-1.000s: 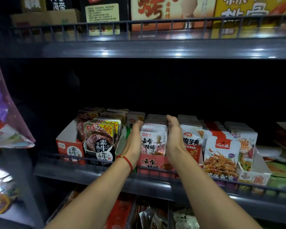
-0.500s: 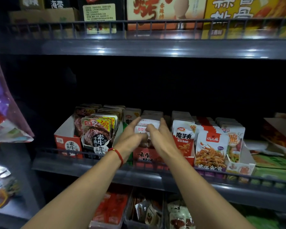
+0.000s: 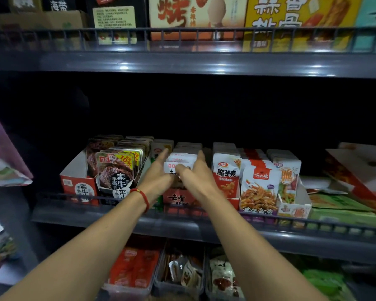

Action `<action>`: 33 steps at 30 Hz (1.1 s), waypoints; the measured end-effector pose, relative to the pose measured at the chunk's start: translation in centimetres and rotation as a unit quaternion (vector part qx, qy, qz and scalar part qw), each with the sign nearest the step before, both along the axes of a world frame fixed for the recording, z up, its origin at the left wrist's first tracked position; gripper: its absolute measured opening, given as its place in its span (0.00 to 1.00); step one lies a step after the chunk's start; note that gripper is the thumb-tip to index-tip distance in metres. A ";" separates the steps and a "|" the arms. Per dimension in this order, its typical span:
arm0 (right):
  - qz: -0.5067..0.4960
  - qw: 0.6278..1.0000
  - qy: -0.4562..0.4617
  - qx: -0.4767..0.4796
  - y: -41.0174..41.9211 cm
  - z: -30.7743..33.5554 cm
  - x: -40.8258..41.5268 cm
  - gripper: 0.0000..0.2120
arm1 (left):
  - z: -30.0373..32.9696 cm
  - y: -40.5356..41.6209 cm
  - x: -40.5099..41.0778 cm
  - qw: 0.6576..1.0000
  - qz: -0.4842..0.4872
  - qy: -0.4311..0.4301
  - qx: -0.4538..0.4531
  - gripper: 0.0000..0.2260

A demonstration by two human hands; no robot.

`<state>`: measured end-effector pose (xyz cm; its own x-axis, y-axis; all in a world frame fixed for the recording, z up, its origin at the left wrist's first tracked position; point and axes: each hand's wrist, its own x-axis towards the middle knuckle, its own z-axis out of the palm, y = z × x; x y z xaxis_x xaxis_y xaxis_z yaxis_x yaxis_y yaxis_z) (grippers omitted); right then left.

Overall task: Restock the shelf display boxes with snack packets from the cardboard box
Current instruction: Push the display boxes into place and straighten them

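Item: white snack packets (image 3: 181,158), standing in a red display box (image 3: 176,198), centre frame. Left hand (image 3: 159,178) and right hand (image 3: 193,177): fingers extended, flanking the row, gripping nothing. Likely light, soft, slippery; take by sealed top edges.

I am reaching both arms into the middle shelf (image 3: 204,230), where my left hand (image 3: 159,178) and right hand (image 3: 193,177) are meeting over the white snack packets (image 3: 180,160) standing in the red display box (image 3: 176,197). My fingers are lying extended against the front packets, left forefinger pointing up along their left edge. A red string bracelet (image 3: 142,197) is circling my left wrist. Just left, beef-print packets (image 3: 115,170) are standing in their own box; just right, orange konjac packets (image 3: 226,174) are lining up. Below, trays (image 3: 178,285) are holding loose packets.
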<state>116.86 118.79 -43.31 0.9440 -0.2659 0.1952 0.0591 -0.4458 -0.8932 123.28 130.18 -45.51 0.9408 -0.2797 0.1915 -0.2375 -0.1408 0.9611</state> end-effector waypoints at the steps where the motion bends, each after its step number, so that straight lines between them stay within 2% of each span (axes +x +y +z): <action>1: -0.002 1.000 -0.003 -0.008 -0.1 0.2 -0.4 0.42 | 0.0 0.2 0.0 1.000 0.007 -0.017 0.001 0.43; 4: -0.009 0.998 -0.049 -0.029 -1.5 1.2 -2.4 0.38 | 0.8 0.6 -1.1 0.983 0.083 -0.140 0.083 0.39; 6: -0.022 0.994 -0.105 0.017 -3.0 1.9 -3.9 0.30 | 1.7 -0.1 -3.0 0.964 0.106 -0.215 0.116 0.36; 8: -0.068 0.981 -0.169 0.063 -5.1 2.4 -4.6 0.20 | 2.6 -1.9 -4.9 0.960 0.086 -0.239 0.116 0.33; 10: -0.104 0.971 -0.202 0.076 -6.9 3.0 -4.9 0.12 | 3.4 -4.2 -5.8 0.968 0.061 -0.224 0.096 0.31; 13: -0.125 0.980 -0.150 0.048 -8.7 3.5 -4.2 0.12 | 3.9 -7.5 -5.4 0.980 0.011 -0.172 0.096 0.32; 17: -0.090 0.989 -0.037 0.107 -9.3 4.0 -2.4 0.12 | 3.9 -10.7 -4.7 0.953 0.004 -0.157 0.260 0.35; 19: -0.097 0.988 -0.009 0.116 -9.6 4.4 -1.5 0.10 | 3.7 -11.7 -4.2 0.945 0.021 -0.145 0.291 0.33; 23: -0.090 0.986 0.021 0.141 -9.9 4.8 -0.4 0.12 | 3.2 -12.5 -3.8 0.956 0.059 -0.107 0.266 0.26; 28: -0.056 0.977 0.014 0.207 -9.9 5.1 -0.4 0.25 | 1.8 -12.3 -3.1 0.975 0.083 -0.081 0.192 0.29; 29: -0.053 0.974 0.004 0.219 -10.1 5.2 -0.3 0.24 | 1.7 -12.3 -3.0 0.977 0.082 -0.073 0.181 0.30; 33: -0.059 0.960 -0.023 0.273 -11.1 5.5 0.0 0.09 | 1.5 -12.4 -2.9 0.983 0.078 -0.056 0.159 0.32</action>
